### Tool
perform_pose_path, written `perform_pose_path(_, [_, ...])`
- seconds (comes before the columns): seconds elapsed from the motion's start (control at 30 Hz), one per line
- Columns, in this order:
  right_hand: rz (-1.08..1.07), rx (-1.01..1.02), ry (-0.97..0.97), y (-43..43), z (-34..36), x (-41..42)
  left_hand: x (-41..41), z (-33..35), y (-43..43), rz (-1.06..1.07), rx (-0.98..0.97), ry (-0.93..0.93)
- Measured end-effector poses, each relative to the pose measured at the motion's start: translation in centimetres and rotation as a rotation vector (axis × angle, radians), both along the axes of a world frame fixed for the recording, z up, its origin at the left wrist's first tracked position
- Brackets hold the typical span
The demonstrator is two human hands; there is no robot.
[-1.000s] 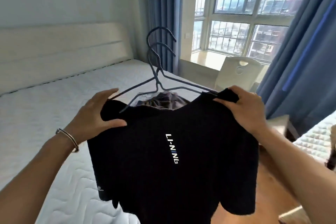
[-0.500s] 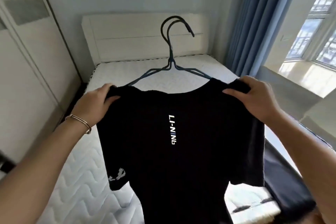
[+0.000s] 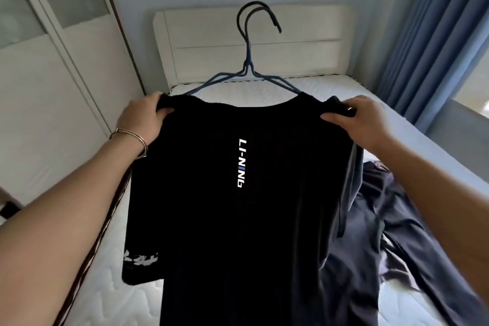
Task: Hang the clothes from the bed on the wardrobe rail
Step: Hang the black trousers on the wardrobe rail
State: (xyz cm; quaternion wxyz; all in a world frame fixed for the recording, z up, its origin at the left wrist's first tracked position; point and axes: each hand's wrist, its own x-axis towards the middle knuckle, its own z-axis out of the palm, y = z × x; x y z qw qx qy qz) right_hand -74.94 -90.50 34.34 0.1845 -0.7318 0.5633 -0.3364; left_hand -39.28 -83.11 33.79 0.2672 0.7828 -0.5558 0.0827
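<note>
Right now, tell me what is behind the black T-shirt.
Two hangers rise above the T-shirt, with mattress and headboard beyond. A dark grey garment shows at its right. It hides the hangers' lower parts and part of that garment.

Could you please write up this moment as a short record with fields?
Shirt: black T-shirt held up over the bed, white lettering toward the camera
Hangers: two hangers in the neck opening, hooks pointing up
Left hand: left hand grips one shoulder of the T-shirt
Right hand: right hand grips the other shoulder
On the bed: dark grey garment, crumpled, to the right
Wardrobe: wardrobe doors at left; rail not in view
</note>
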Motion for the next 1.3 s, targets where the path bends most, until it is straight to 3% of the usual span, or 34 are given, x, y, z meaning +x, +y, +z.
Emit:
perform_pose_path(0.13, [-0.015, 0.085, -0.013, -5.4, -2.7, 2.1, 1.8, -3.1, -5.7, -0.004, 0.098, 0.043])
perform_pose_path(0.27, [-0.021, 0.217, 0.117, -11.4, -9.7, 4.0, 2.7, -9.3, -11.3, 0.118, 0.326, -0.058])
perform_pose_path(0.4, [-0.018, 0.291, 0.254, -18.1, -18.2, 6.0, 4.1, -17.7, -17.1, 0.152, 0.453, 0.038])
perform_pose_path(0.63, [-0.089, 0.289, 0.262, -29.1, -28.9, 9.1, 6.4, -28.0, -28.5, 0.153, 0.356, 0.319])
perform_pose_path(0.77, [-0.198, 0.178, 0.407, -33.8, -33.7, 11.0, 6.7, -33.3, -34.3, 0.213, 0.258, 0.404])
perform_pose_path(0.93, [-0.194, 0.322, 0.148, -38.1, -41.0, 12.9, 6.3, -40.1, -38.0, 0.238, 0.243, 0.48])
perform_pose_path(1.07, [-0.112, 0.342, 0.001, -38.8, -46.5, 13.5, 5.2, -45.8, -37.9, 0.105, 0.339, 0.464])
perform_pose_path(1.17, [0.068, 0.445, 0.134, -35.7, -51.4, 13.4, 3.1, -50.8, -35.6, -0.039, 0.615, 0.343])
perform_pose_path(1.3, [0.239, 0.543, 0.616, -32.2, -56.5, 11.9, 1.8, -55.7, -32.2, -0.14, 0.867, 0.131])
